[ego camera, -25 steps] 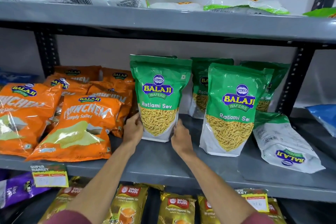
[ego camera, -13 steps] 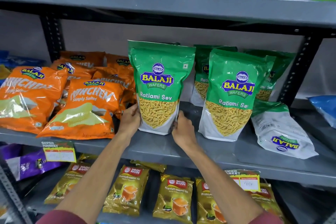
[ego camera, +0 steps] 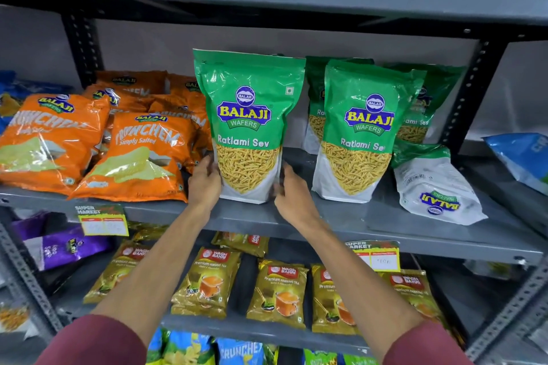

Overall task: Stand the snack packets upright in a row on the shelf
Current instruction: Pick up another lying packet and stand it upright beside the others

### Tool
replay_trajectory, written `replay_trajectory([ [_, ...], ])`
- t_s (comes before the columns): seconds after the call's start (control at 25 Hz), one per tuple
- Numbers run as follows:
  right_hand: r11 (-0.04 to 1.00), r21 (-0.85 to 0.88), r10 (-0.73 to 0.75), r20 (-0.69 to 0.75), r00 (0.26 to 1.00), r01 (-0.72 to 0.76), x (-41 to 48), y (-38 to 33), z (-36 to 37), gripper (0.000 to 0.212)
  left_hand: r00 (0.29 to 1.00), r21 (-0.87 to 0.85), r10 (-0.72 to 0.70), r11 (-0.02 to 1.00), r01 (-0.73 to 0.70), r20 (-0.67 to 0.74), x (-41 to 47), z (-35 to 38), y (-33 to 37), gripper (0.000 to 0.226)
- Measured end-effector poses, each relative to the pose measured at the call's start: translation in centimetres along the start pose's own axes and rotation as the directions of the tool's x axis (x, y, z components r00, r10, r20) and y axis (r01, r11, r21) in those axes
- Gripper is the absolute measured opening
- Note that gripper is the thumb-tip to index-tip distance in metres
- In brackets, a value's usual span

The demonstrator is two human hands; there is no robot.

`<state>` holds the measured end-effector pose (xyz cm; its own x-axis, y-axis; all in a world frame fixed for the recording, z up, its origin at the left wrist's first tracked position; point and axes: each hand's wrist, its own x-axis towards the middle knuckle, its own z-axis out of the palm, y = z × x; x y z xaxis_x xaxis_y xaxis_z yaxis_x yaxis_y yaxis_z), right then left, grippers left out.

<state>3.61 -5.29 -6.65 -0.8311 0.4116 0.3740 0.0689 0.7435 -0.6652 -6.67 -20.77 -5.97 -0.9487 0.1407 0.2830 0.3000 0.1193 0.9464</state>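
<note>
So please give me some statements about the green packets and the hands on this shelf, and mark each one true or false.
1. Both hands, left hand and right hand, hold the front green packet at its lower sides. True.
2. That packet lies flat. False: it stands upright.
3. The white-backed packet at the right lies down on the shelf. True.
4. The orange packets are right of the green ones. False: they are left.

I'm seeing bright, even overhead light, glare on the green packets (ego camera: 249, 115), slight motion blur, edges bowing with wide-angle distortion.
</note>
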Motion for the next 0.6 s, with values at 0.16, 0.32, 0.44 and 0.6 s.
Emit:
replay_trajectory([
  [0.16, 0.993, 0.038, -0.106, -0.149, 0.983, 0.112, -0.9, 1.5, -2.3, 0.056, 0.962, -0.074, 0.090, 0.991, -0.113, -0.259, -2.4, 1.9, 0.4, 0.042],
  [0.32, 0.964, 0.060, -0.228, -0.306, 0.924, 0.258, -2.1, 2.7, -5.9, 0.041, 0.820, 0.088, 0.298, 0.952, -0.294, -0.489, -5.2, 5.8, 3.0, 0.038],
  [0.44, 0.948, 0.013, -0.283, -0.423, 0.861, 0.318, -2.6, 3.9, -9.0, 0.035, 0.792, 0.129, 0.431, 0.899, -0.419, -0.432, -6.9, 9.5, 5.5, 0.034],
  [0.6, 0.953, 0.018, -0.245, -0.538, 0.807, 0.302, -2.7, 6.8, -13.2, 0.028, 0.801, 0.156, 0.563, 0.826, -0.541, -0.203, -9.2, 15.6, 8.0, 0.026],
])
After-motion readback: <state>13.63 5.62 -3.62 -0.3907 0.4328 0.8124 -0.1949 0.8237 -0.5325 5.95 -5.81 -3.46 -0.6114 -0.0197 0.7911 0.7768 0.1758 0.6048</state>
